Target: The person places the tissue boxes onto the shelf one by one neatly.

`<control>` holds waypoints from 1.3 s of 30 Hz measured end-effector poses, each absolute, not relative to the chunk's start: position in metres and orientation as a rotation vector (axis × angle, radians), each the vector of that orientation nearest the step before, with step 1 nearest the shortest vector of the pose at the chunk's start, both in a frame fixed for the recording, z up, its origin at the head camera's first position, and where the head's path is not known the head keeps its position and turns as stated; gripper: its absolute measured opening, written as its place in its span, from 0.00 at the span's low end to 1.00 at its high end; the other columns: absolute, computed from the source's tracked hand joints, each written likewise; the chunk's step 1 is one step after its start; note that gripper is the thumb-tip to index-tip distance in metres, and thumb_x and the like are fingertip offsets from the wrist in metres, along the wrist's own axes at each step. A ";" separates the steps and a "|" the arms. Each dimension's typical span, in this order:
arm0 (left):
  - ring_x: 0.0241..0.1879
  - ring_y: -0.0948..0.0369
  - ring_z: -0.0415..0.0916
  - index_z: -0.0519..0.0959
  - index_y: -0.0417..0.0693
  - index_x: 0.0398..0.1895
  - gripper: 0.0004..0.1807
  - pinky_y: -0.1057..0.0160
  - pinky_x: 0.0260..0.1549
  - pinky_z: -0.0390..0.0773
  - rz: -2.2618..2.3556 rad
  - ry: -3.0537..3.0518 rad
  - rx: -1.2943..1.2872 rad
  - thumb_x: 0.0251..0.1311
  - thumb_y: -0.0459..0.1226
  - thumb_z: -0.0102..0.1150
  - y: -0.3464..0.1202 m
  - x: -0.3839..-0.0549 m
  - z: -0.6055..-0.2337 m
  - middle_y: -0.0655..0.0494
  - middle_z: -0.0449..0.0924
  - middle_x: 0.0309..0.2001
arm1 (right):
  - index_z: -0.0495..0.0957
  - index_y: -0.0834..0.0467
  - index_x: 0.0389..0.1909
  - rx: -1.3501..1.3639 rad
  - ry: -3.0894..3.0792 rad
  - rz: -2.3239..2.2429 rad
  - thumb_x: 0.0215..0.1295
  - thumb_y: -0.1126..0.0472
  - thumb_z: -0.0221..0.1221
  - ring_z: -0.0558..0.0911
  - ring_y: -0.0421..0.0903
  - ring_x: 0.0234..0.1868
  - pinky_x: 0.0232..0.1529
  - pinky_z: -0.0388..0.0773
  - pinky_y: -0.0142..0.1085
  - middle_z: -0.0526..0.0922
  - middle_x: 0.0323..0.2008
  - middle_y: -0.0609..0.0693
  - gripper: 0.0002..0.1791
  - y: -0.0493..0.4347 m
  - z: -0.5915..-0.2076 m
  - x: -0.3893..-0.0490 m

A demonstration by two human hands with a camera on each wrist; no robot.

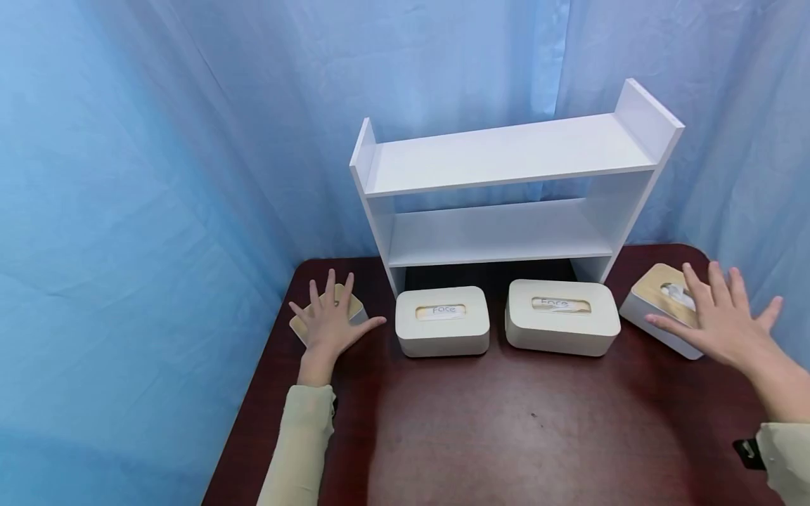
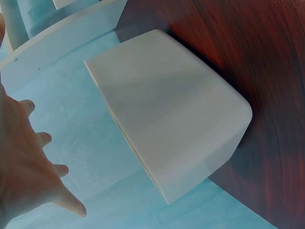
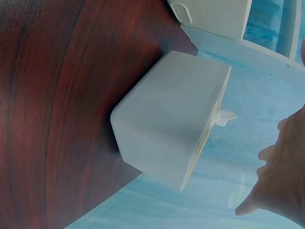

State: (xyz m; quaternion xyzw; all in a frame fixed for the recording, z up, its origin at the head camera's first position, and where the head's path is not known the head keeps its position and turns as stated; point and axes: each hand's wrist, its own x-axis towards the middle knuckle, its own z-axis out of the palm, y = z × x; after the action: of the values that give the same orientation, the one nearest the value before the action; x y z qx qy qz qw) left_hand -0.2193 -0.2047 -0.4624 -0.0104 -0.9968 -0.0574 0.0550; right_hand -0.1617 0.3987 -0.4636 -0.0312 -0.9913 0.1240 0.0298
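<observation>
My left hand (image 1: 329, 325) is spread wide above a tissue box (image 1: 358, 314) with a wood-coloured lid at the table's left side. In the left wrist view, a gap separates the left hand (image 2: 26, 167) from that white-sided tissue box (image 2: 167, 114). On the right, my other hand (image 1: 728, 325) has its fingers fanned out over a second wood-lidded tissue box (image 1: 654, 302). A white tissue (image 3: 223, 118) pokes from the slot of this box (image 3: 162, 109) in the right wrist view. Neither hand holds anything.
Between the hands stand two cream tissue boxes, one left (image 1: 443, 341) and one right (image 1: 563, 337), with "Face" lettering in their slots. Behind them rises a white two-tier shelf (image 1: 506, 151) on the dark red-brown table (image 1: 462, 436). Blue curtains (image 1: 158, 246) hang around the table.
</observation>
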 end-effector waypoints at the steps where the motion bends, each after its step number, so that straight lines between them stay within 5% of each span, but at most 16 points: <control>1: 0.73 0.42 0.24 0.34 0.73 0.74 0.60 0.23 0.57 0.32 -0.169 -3.031 -0.031 0.37 0.82 0.39 -0.204 -0.219 -0.463 0.56 0.27 0.76 | 0.23 0.47 0.73 -0.092 -3.055 0.386 0.52 0.27 0.54 0.13 0.57 0.67 0.47 0.09 0.73 0.16 0.69 0.61 0.62 0.398 -0.464 -0.161; 8: 0.73 0.42 0.24 0.34 0.72 0.74 0.60 0.23 0.57 0.32 -0.147 -3.034 -0.045 0.37 0.82 0.37 -0.199 -0.218 -0.468 0.54 0.30 0.76 | 0.25 0.46 0.73 -0.034 -3.037 0.382 0.53 0.28 0.54 0.16 0.57 0.69 0.49 0.10 0.73 0.19 0.71 0.59 0.61 0.394 -0.464 -0.160; 23: 0.73 0.40 0.29 0.37 0.71 0.74 0.60 0.24 0.58 0.36 -0.114 -3.007 -0.069 0.37 0.82 0.38 -0.190 -0.215 -0.477 0.53 0.33 0.76 | 0.29 0.47 0.74 0.046 -2.983 0.363 0.51 0.30 0.57 0.31 0.64 0.72 0.54 0.28 0.76 0.27 0.73 0.63 0.61 0.387 -0.471 -0.161; 34: 0.73 0.41 0.31 0.38 0.70 0.74 0.61 0.25 0.59 0.39 -0.093 -3.004 -0.086 0.36 0.83 0.36 -0.182 -0.212 -0.483 0.54 0.32 0.76 | 0.32 0.48 0.75 0.185 -2.946 0.524 0.54 0.36 0.60 0.28 0.57 0.73 0.59 0.17 0.69 0.29 0.74 0.59 0.59 0.383 -0.473 -0.160; 39: 0.73 0.41 0.32 0.40 0.68 0.75 0.60 0.25 0.59 0.40 -0.085 -2.995 -0.105 0.37 0.82 0.38 -0.180 -0.212 -0.484 0.53 0.36 0.76 | 0.35 0.51 0.75 0.237 -2.903 0.546 0.53 0.38 0.62 0.35 0.59 0.74 0.60 0.33 0.73 0.37 0.74 0.62 0.59 0.377 -0.477 -0.164</control>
State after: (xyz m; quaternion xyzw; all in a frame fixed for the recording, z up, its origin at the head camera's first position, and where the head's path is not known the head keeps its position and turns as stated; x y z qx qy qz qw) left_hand -0.2115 -0.1796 -0.4840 -0.0349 -0.9964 -0.0283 0.0717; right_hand -0.1640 0.3770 -0.4767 0.0797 -0.9757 0.1836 0.0891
